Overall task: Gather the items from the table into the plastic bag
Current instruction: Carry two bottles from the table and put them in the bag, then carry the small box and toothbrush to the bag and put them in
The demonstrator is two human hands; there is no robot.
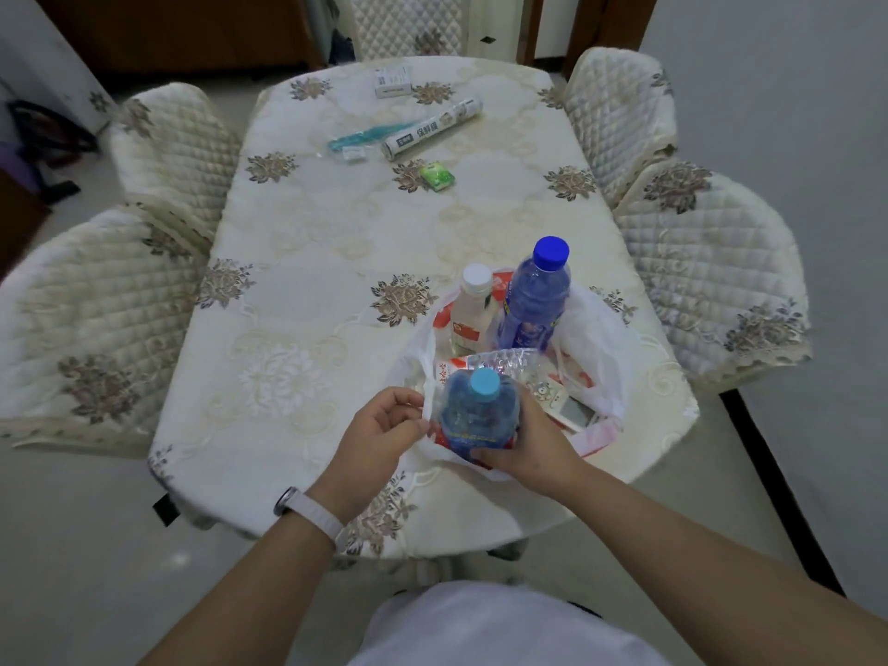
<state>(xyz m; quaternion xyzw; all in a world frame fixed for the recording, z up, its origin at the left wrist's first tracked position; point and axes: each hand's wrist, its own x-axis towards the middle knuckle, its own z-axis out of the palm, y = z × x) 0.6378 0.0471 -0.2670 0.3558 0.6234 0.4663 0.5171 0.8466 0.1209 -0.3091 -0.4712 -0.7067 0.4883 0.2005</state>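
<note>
Right hand (528, 449) grips the light-blue-capped bottle (480, 411), upright, cap up, in the plastic bag (593, 338) at the tabletop's (288, 290) near edge. Left hand (379, 435) pinches the bag's rim. A dark-blue-capped bottle (533, 300) and a white-capped bottle (473, 305) stand upright just behind.

The table (298, 290) carried a bag (591, 338) at its near right edge; toward the far edge lay a box (393, 81), a roll (432, 129), a toothbrush (365, 137) just beside it, and a green packet (436, 175).

Bare forearms, a white wristwatch (307, 514) on the left wrist, white shirt (499, 627).
</note>
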